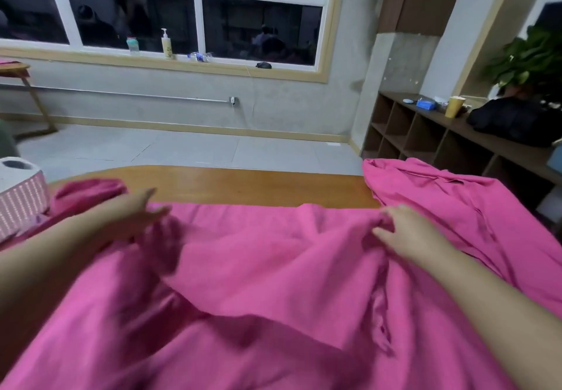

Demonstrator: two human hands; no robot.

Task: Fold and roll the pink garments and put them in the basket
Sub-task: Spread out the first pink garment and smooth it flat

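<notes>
Pink cloth garment (267, 268): spread rumpled over the wooden table (243, 184), long axis left to right.
Left hand (133, 210): blurred, fingers on its far left edge; grip unclear.
Right hand (407, 231): pinching the far right edge.
Nearer: neither.

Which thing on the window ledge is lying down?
The clear water bottle lies on its side. The pump bottle and the small teal bottle both stand upright.

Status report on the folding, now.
Left hand and right hand both pinching the far edge of the pink garment. Garment spread on table, unfolded. Basket far left; second garment right.
</notes>
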